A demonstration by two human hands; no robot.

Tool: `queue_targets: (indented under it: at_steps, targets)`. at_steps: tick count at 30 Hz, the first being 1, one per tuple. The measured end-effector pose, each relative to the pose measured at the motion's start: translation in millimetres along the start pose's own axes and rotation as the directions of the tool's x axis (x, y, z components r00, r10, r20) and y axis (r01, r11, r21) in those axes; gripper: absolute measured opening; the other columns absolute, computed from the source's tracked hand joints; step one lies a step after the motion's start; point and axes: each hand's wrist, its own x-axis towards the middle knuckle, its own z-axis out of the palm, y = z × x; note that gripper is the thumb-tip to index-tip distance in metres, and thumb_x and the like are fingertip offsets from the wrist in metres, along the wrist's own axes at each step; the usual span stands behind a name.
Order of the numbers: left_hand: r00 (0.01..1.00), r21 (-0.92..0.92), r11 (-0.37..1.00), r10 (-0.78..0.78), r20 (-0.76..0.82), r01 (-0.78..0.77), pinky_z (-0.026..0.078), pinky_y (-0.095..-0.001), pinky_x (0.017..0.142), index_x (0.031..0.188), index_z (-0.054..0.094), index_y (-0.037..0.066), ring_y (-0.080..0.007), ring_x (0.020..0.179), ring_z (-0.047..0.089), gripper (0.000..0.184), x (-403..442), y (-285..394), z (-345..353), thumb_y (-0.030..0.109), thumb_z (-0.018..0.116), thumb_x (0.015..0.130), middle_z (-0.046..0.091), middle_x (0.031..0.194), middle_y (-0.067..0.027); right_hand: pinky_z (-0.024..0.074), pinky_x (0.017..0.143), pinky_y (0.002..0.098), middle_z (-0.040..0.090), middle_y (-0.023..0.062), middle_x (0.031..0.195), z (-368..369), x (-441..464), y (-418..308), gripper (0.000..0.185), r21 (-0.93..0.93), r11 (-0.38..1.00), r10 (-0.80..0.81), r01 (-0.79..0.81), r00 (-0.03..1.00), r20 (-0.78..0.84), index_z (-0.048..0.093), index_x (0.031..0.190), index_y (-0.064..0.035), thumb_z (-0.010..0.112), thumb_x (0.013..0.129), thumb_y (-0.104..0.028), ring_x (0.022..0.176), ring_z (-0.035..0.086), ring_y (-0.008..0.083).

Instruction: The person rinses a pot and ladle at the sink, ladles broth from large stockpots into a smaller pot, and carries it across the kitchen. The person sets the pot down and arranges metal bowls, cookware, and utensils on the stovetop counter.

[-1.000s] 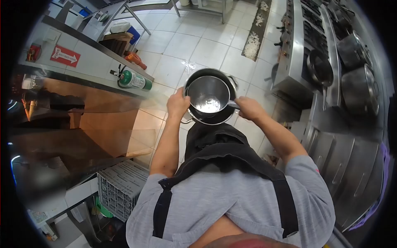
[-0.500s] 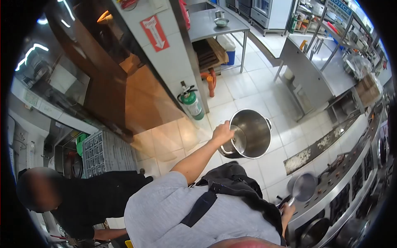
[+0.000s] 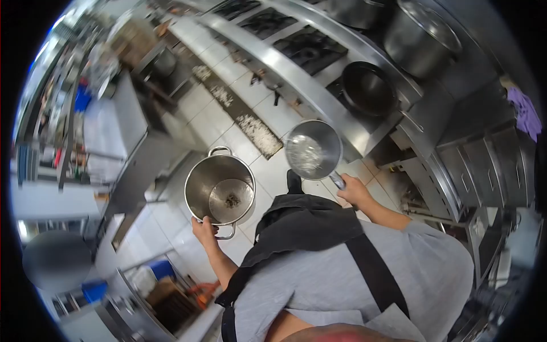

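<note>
Holding steel pot (image 3: 206,181) by near rim (image 3: 194,211): left hand (image 3: 205,230), curled closed, pot beyond; right hand (image 3: 354,191) clasps handle (image 3: 338,180) of saucepan (image 3: 313,150), pan beyond.

Wide view, dark and curved at its edges, from a camera on the person's head, looking forward and steeply down over the close grey shirt (image 3: 342,279). Left hand (image 3: 206,231) and right hand (image 3: 355,191) sit mid-range; the stove (image 3: 307,51) stands farther off.

- I'm standing on white floor tiles (image 3: 268,183)
- Dark drain strip (image 3: 256,134) is cutting through
- Steel stove (image 3: 310,50) is stretching ahead
- Drawer unit (image 3: 489,175) is sitting right
- Metal counter (image 3: 126,178) is standing left
</note>
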Motion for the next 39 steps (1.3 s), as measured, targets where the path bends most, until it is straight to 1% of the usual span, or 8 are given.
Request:
queue_targets:
  at_steps: [11, 14, 16, 23, 31, 35, 37, 39]
  targets:
    - [0.892, -0.298, 0.915, 0.355, 0.281, -0.271, 0.041, -0.0269, 0.038, 0.098, 0.055, -0.001, -0.0140, 0.046, 0.051, 0.023, 144, 274, 164, 0.007, 0.053, 0.076, 0.056, 0.071, -0.0071, 0.0465, 0.067, 0.0480, 0.060, 0.0255, 0.075, -124, 159, -53, 0.043, 0.259, 0.960, 0.035, 0.104, 0.876, -0.481, 0.055, 0.105, -0.0024, 0.065, 0.068, -0.023, 0.075, 0.061, 0.0432]
    - [0.816, -0.415, 0.872, 0.427, 0.389, -0.259, 0.036, -0.0234, 0.056, 0.098, 0.057, 0.001, -0.0081, 0.062, 0.046, 0.021, 171, 365, 231, 0.005, 0.056, 0.077, 0.055, 0.075, -0.0005, 0.0469, 0.068, 0.0463, 0.063, 0.0232, 0.081, -135, 159, -53, 0.045, 0.297, 0.951, 0.241, -0.083, 0.803, -0.546, 0.055, 0.107, -0.0013, 0.065, 0.068, -0.021, 0.075, 0.061, 0.0417]
    - [0.706, -0.458, 0.833, 0.525, 0.475, -0.311, 0.047, -0.0301, 0.040, 0.106, 0.053, 0.000, -0.0145, 0.049, 0.051, 0.029, 194, 413, 288, 0.009, 0.055, 0.079, 0.056, 0.075, -0.0078, 0.0467, 0.067, 0.0455, 0.063, 0.0229, 0.081, -123, 151, -39, 0.042, 0.282, 0.936, 0.344, -0.211, 0.721, -0.601, 0.055, 0.104, -0.0007, 0.065, 0.068, -0.021, 0.075, 0.061, 0.0418]
    - [0.515, -0.314, 0.859, 0.497, 0.699, -0.404, 0.051, -0.0326, 0.040, 0.103, 0.048, -0.006, -0.0242, 0.048, 0.062, 0.033, 215, 550, 479, 0.011, 0.056, 0.076, 0.062, 0.075, -0.0175, 0.0451, 0.048, 0.0327, 0.054, 0.0102, 0.061, -84, 108, -68, 0.023, 0.537, 0.745, 0.665, -0.395, 0.381, -0.642, 0.055, 0.091, 0.0020, 0.063, 0.073, -0.011, 0.048, 0.056, 0.0183]
    - [0.418, -0.289, 0.838, 0.494, 0.762, -0.463, 0.052, -0.0321, 0.046, 0.108, 0.056, -0.003, -0.0227, 0.052, 0.062, 0.036, 195, 602, 581, 0.016, 0.056, 0.077, 0.064, 0.082, -0.0163, 0.0460, 0.055, 0.0375, 0.058, 0.0140, 0.064, -80, 96, -87, 0.034, 0.771, 0.520, 0.844, -0.368, 0.079, -0.531, 0.058, 0.103, 0.0012, 0.064, 0.071, -0.009, 0.055, 0.058, 0.0252]
    - [0.354, -0.179, 0.762, 0.478, 0.804, -0.622, 0.056, -0.0395, 0.065, 0.116, 0.057, -0.002, -0.0288, 0.079, 0.069, 0.047, 202, 620, 594, 0.025, 0.054, 0.079, 0.067, 0.095, -0.0194, 0.0484, 0.061, 0.0394, 0.061, 0.0174, 0.069, -101, 101, -58, 0.038, 0.769, 0.479, 0.865, -0.424, 0.080, -0.495, 0.059, 0.107, 0.0010, 0.064, 0.070, -0.010, 0.060, 0.060, 0.0317]
    - [0.264, 0.028, 0.366, 0.615, 0.743, -0.930, 0.051, -0.0448, 0.084, 0.121, 0.055, -0.002, -0.0370, 0.100, 0.064, 0.050, 247, 618, 633, 0.029, 0.056, 0.081, 0.064, 0.106, -0.0265, 0.0492, 0.064, 0.0403, 0.062, 0.0192, 0.071, -114, 104, -37, 0.040, 0.741, 0.499, 0.849, -0.450, 0.081, -0.523, 0.058, 0.108, 0.0021, 0.064, 0.070, -0.010, 0.063, 0.062, 0.0332]
    - [0.400, 0.294, 0.272, 0.579, 0.711, -0.916, 0.044, -0.0459, 0.095, 0.129, 0.049, -0.001, -0.0414, 0.110, 0.057, 0.058, 194, 652, 597, 0.030, 0.060, 0.081, 0.059, 0.116, -0.0299, 0.0496, 0.065, 0.0407, 0.063, 0.0207, 0.073, -131, 107, -21, 0.041, 0.696, 0.568, 0.791, -0.440, 0.058, -0.609, 0.058, 0.108, 0.0035, 0.064, 0.070, -0.010, 0.066, 0.064, 0.0349]
